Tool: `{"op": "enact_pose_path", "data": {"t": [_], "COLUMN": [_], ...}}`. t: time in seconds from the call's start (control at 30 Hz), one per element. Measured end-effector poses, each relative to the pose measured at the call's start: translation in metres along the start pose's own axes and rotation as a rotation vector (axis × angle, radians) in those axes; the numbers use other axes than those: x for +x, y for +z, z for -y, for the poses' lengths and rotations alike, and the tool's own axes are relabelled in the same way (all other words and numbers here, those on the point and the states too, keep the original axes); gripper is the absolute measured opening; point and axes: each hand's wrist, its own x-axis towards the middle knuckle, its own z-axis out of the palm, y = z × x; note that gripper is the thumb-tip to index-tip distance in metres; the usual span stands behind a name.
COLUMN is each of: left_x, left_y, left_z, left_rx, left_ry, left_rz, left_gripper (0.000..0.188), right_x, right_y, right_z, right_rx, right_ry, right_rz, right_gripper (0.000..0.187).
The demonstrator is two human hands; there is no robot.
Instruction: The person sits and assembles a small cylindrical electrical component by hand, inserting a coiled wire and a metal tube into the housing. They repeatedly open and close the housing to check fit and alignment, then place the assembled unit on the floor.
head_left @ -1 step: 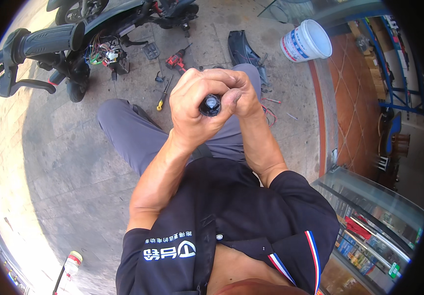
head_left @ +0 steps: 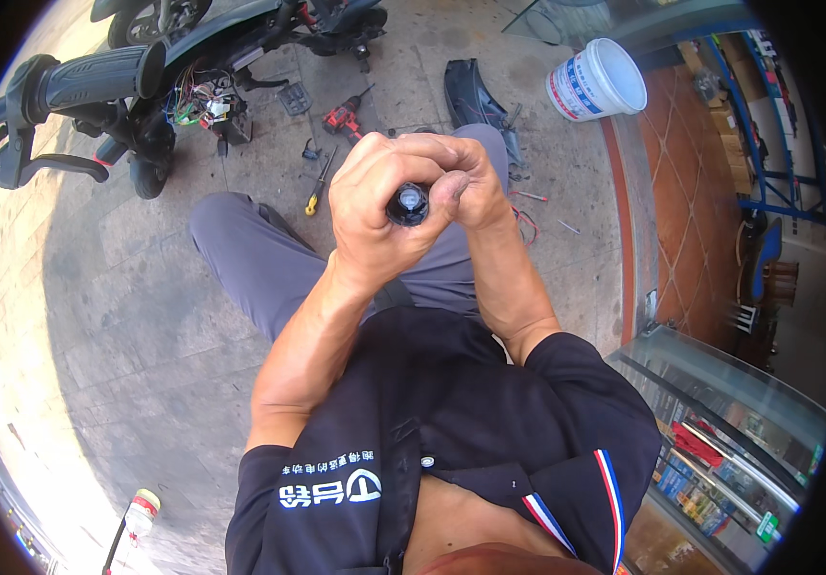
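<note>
At the lower middle of the frame, nearest of all, is the dark shirt [head_left: 489,412] of the person. Just above the centre, the two hands are closed together around a black tube [head_left: 408,205], whose round end, with a pale grey middle, faces upward. The left hand [head_left: 363,199] has its fingers curled around the left side of the tube; the right hand [head_left: 478,184] is also closed, with its thumb against the right edge. The lower part of the tube is hidden. At the upper left there is a handlebar [head_left: 101,80] with a brake lever [head_left: 63,165]. Under the hands are the grey trousers [head_left: 250,254], with the knees bent. On the floor [head_left: 144,316] beyond lie a yellow-handled screwdriver [head_left: 313,203], a red drill [head_left: 343,119] and, near the upper middle, a curved black panel [head_left: 470,88]. A bundle of wires [head_left: 204,103] shows at the upper left, and a white bucket [head_left: 585,88] at the upper right. Farther, at the right edge, is a blue rack [head_left: 785,180].
</note>
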Motion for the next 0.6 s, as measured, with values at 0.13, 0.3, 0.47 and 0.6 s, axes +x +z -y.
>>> {"op": "enact_pose_path", "data": {"t": [0.13,0.3,0.47,0.6], "left_x": [-0.001,0.001,0.001,-0.001], "left_y": [-0.004,-0.002,0.004,0.004], "left_z": [0.004,0.003,0.001,0.004], "left_rx": [0.037,-0.021,-0.081,-0.069], "left_ry": [-0.017,0.006,0.017,0.015], "left_rz": [0.008,0.036,0.059,0.095], "left_gripper": [0.013,0.015,0.018,0.018], "right_x": [0.0,0.003,0.002,0.003], "right_y": [-0.001,-0.004,-0.012,-0.02], "right_z": [0.005,0.0,-0.009,-0.012], "right_rx": [-0.156,0.087,0.275,0.258], "right_ry": [0.077,-0.031,-0.013,-0.034], "right_rz": [-0.026,0.048,0.061,0.127], "right_gripper": [0.077,0.054,0.042,0.044]}}
